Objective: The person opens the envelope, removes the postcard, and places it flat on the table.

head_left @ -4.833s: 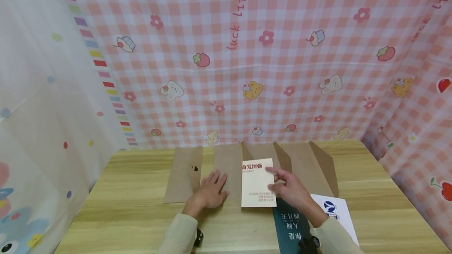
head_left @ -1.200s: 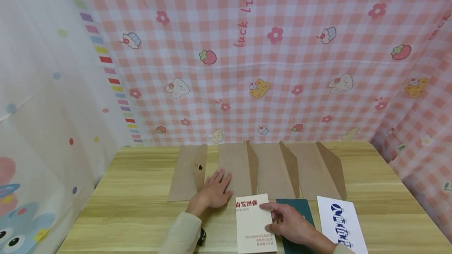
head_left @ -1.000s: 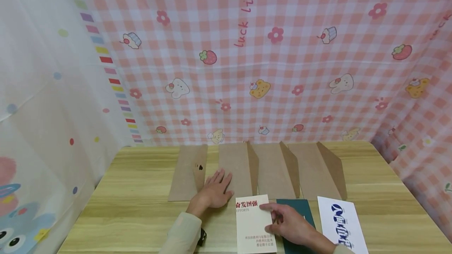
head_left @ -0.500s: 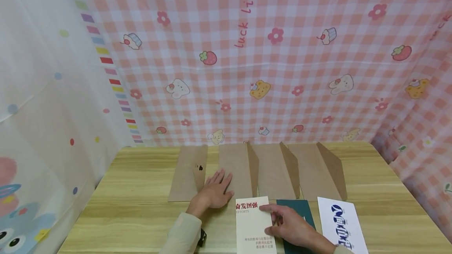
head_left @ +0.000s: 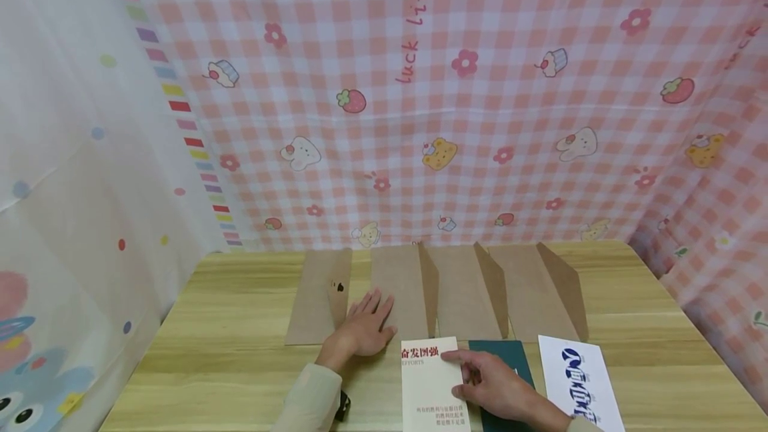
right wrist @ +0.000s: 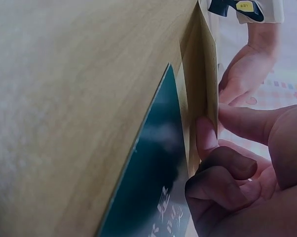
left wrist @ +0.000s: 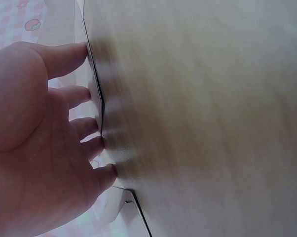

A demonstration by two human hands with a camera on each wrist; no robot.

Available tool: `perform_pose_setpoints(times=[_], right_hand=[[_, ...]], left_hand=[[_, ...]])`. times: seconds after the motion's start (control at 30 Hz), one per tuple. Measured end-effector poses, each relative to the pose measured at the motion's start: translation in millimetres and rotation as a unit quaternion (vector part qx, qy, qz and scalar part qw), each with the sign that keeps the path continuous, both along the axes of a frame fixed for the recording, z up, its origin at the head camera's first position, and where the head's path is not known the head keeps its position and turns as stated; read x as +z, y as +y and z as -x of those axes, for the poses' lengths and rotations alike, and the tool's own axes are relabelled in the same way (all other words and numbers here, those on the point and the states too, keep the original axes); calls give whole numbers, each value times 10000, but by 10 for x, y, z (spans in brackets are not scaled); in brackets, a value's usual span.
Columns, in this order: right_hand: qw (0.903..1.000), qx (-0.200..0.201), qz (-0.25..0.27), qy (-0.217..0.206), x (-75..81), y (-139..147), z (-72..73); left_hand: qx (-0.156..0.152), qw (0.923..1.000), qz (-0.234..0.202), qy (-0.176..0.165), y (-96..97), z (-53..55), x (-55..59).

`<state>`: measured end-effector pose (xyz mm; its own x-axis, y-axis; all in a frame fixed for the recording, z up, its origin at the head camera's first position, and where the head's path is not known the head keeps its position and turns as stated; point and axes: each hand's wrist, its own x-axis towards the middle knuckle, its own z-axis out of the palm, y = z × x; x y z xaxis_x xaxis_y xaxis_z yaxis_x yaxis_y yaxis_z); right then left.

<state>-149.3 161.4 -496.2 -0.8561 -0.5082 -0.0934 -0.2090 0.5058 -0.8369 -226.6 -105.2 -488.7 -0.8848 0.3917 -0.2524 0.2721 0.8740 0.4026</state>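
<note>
In the head view my right hand [head_left: 495, 385] pinches the right edge of a cream card [head_left: 429, 385] printed with red characters, thumb on one side and forefinger on the other. The right wrist view shows the cream card [right wrist: 212, 69] tilted up between those digits, the other fingers curled. My left hand [head_left: 363, 333] lies with its fingers spread at the lower left of a brown paper envelope [head_left: 396, 272] whose flap is unfolded. A dark green card [head_left: 507, 352] lies partly hidden under my right hand, and a white card with blue lettering [head_left: 579, 382] lies to its right.
Two more brown envelopes, a middle one [head_left: 459, 285] and a right one [head_left: 519, 285], lie along the back with flaps unfolded. At the left is an envelope with its flap folded over [head_left: 312, 299]. A checked cloth [head_left: 384, 119] hangs behind the wooden table [head_left: 198, 352].
Since the earliest frame, my right hand has brought the cream card down from over the envelopes towards the front edge. Over the last second it barely moves. My left hand stays at the envelope.
</note>
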Motion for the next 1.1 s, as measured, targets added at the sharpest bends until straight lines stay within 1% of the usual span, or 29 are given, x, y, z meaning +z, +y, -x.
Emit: perform_pose_setpoints(times=[0.17, 0.5, 0.8, 1.03, 1.1], right_hand=[[9999, 48, -37, 82, -2, -1, 2], [10000, 33, -55, -66, -24, -4, 7], [9999, 32, -124, -39, -27, -16, 4], [9993, -84, -119, -346, 0, -11, 7], [9994, -54, -135, -318, -1, -15, 18]], left_hand=[[13, 10000, 2, 17, -6, -2, -1], [19, 10000, -8, 15, -3, -11, 6], [-2, 10000, -40, -4, -3, -11, 10], [-42, 10000, -39, -13, 10, -15, 35], [-48, 10000, -47, -12, 10, -9, 32]])
